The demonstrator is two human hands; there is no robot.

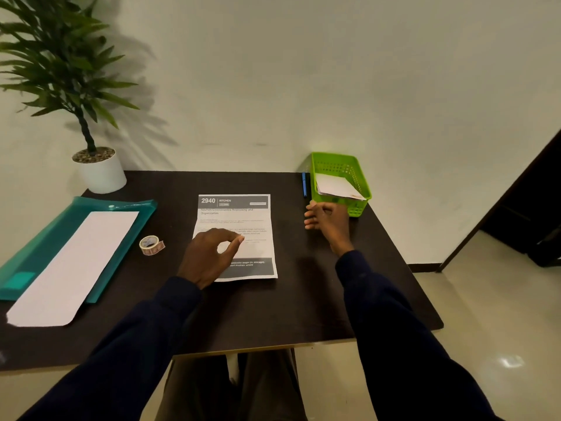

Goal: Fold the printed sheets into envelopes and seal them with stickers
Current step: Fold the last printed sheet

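Printed sheet (243, 220): flat on desk (303, 299), long axis pointing away, header farthest.
Left hand (208, 256): fingers curled on it; grip unclear.
Right hand (326, 218): fingers relaxed, empty.

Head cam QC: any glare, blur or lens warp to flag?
Head view: wide-angle warp bows the table edges; dim warm light; plant throws a soft shadow on the wall; glare patch on the floor at lower right; sheet heading is legible, its small print smeared; right hand slightly blurred.
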